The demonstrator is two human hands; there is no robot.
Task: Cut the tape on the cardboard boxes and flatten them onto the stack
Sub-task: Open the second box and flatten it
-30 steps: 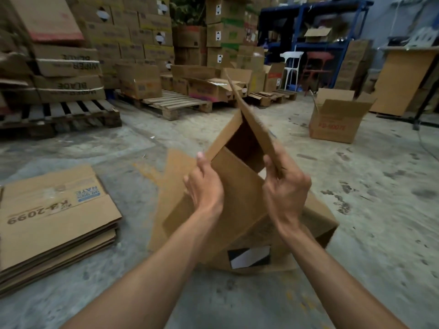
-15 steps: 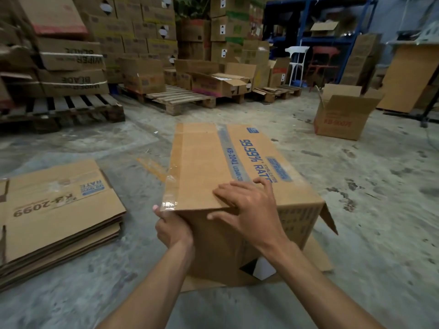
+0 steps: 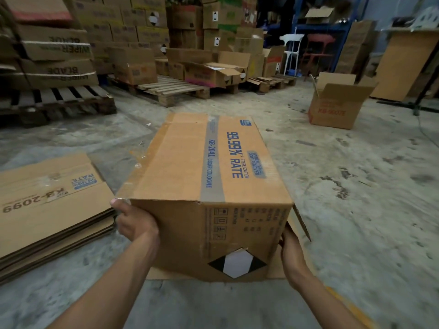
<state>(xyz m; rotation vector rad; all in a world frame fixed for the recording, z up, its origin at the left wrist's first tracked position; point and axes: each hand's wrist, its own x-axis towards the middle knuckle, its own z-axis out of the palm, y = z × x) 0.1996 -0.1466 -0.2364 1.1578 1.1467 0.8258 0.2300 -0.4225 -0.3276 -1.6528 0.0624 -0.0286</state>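
A brown cardboard box [image 3: 180,162] printed "99.99% RATE" stands on the concrete floor in front of me, its top seam closed by a strip of grey tape [image 3: 210,162]. My left hand [image 3: 135,222] grips the box's near left corner, thumb at the top edge. My right hand [image 3: 291,248] holds the near right edge low down, beside a loose flap; its fingers are hidden behind the box. A stack of flattened boxes [image 3: 47,210] lies on the floor to the left. No cutter is visible.
An open box [image 3: 337,105] stands on the floor at the right. Wooden pallets [image 3: 173,90] loaded with stacked cartons [image 3: 59,48] line the back and left. A white chair [image 3: 291,51] and blue shelving stand at the back right.
The box went from open side towards me to standing taped face up. My right hand left the top and moved to the right edge; my left hand stayed at the near left corner.
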